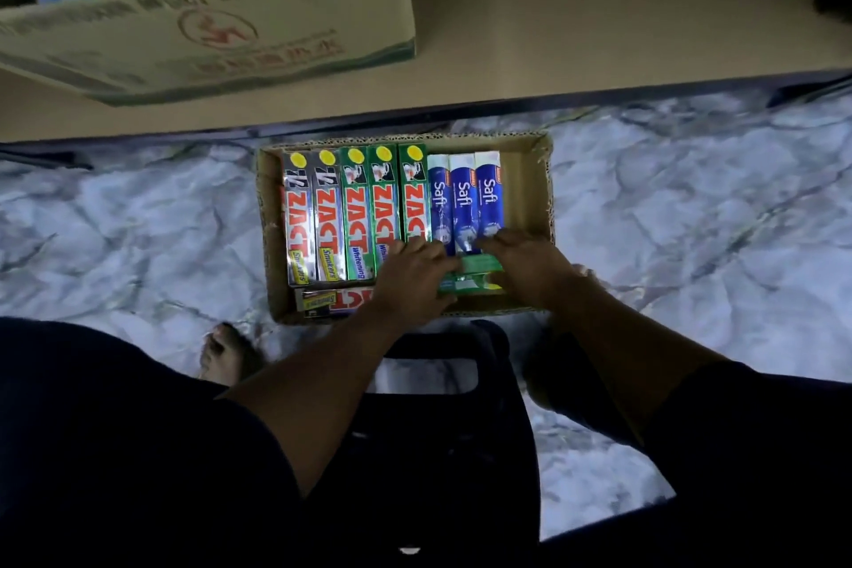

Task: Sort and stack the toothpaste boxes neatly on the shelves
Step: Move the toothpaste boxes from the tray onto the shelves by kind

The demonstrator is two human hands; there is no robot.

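A shallow cardboard tray (530,189) on the floor holds toothpaste boxes side by side: two silver Zact boxes (313,217), three green Zact boxes (369,208) and three blue Safi boxes (465,203). One more Zact box (329,301) lies crosswise at the tray's near edge. My left hand (410,277) and my right hand (530,268) both rest on a green box (477,270) lying crosswise below the Safi boxes, with fingers curled at its two ends. Most of that box is hidden under my hands.
A tan shelf board (599,14) runs across the top, with a large cardboard carton (221,28) standing on its left part. The floor (138,221) is marbled. A dark plastic stool (442,406) sits under me, and a bare foot (226,355) is left of it.
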